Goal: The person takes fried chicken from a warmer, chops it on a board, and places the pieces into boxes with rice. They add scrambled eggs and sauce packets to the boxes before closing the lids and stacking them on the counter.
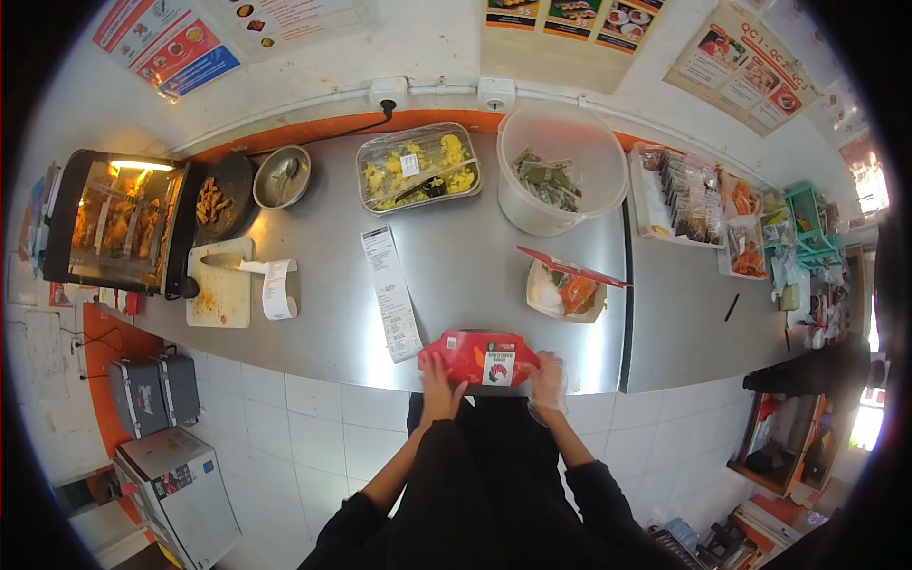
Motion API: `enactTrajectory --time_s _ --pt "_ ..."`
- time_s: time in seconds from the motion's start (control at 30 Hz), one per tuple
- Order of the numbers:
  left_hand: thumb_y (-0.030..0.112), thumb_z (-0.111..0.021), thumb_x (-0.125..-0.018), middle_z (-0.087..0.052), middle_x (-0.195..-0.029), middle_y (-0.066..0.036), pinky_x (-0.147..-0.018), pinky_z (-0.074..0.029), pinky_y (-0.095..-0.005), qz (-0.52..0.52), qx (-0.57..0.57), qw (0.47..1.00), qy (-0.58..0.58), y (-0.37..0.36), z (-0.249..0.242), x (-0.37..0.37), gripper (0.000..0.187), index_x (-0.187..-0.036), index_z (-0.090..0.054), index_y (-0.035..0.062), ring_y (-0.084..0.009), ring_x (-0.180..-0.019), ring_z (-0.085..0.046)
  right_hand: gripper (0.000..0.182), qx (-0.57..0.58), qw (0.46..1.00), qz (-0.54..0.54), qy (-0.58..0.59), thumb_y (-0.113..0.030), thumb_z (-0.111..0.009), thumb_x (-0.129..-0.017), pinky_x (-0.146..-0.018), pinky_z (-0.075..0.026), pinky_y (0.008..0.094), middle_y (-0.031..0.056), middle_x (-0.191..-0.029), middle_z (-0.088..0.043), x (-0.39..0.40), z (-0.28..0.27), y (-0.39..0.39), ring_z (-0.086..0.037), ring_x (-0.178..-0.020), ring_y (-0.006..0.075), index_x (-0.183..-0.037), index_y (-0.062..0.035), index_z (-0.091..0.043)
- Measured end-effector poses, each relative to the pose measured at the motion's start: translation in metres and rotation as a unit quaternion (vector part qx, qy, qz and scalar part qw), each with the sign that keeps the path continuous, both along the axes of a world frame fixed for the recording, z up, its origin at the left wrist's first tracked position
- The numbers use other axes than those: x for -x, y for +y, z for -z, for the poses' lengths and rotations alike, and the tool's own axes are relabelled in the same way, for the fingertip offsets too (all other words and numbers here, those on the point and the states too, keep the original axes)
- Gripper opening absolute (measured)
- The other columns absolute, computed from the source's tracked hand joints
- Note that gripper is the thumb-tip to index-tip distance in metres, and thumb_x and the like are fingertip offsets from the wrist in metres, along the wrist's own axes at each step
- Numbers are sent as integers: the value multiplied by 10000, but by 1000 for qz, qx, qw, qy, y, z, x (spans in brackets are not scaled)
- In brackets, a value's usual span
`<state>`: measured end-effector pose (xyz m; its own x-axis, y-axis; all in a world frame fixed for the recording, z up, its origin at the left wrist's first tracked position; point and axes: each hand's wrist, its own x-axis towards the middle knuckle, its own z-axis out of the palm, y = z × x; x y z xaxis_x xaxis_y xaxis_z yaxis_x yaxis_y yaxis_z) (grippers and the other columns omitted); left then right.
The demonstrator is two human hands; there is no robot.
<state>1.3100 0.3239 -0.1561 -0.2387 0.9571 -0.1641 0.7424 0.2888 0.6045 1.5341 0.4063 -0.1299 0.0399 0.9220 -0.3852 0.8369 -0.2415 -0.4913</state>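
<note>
A red paper takeaway box with a white label lies at the front edge of the metal counter, its top folded over. My left hand grips its left end, with the thumb toward the near side. At the right end my right hand, in a clear plastic glove, holds the box with bent fingers. Beyond it, to the right, stands an open takeaway box with rice and reddish food inside and its red lid raised. A long printed receipt lies just beyond my left hand.
A lidded tray of yellow food and a white tub of packets stand at the back. On the left are a cutting board with a knife, a metal bowl, a dark pan and a lit warmer.
</note>
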Motion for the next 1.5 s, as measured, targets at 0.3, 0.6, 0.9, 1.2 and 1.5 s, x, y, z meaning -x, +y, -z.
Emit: enactTrajectory --time_s 0.3,0.6,0.9,1.2,1.5 --pt "386 -587 -932 -613 -1091 -293 -778 -497 -476 -146 73 975 -154 25 16 -9 600 -1353 -427 -11 -433 -953 -620 510 -93 994 55 22 -325 -628 -905 -891 -439 509 268 -1101 -569 56 44 -9 -535 -1077 440 -1217 59 -504" --pt "348 -655 -879 -580 -1214 -218 -902 -452 -452 -126 29 990 -57 26 37 -2 607 -1358 -461 29 -408 -1110 -548 580 -29 990 48 133 -376 -636 -905 -896 -456 458 229 -1116 -580 35 42 -13 -581 -1018 386 -1330 -24 -458" --pt "86 -679 -856 -532 -1307 -235 -956 -465 -379 -100 -87 950 -281 28 13 7 668 -1431 -349 -4 -350 -1116 -588 801 -46 933 108 340 -151 -687 -851 -984 -439 376 176 -1317 -496 52 -10 -18 -532 -1163 266 -1496 -58 -222" --pt "297 -593 -943 -443 -1347 -268 -1040 -379 -421 -85 -25 984 -153 49 11 8 651 -1414 -346 -80 -390 -1232 -463 472 23 987 62 147 -189 -545 -959 -955 -448 382 162 -1217 -558 29 44 12 -564 -1102 264 -1383 -32 -410" --pt "439 -577 -935 -537 -1072 -249 -831 -482 -413 -85 -6 990 -116 106 22 28 687 -1396 -421 -45 -380 -948 -578 291 -43 886 184 424 -292 -501 -1012 -794 -480 285 46 -939 -579 43 92 73 -566 -870 129 -1151 -39 -533"
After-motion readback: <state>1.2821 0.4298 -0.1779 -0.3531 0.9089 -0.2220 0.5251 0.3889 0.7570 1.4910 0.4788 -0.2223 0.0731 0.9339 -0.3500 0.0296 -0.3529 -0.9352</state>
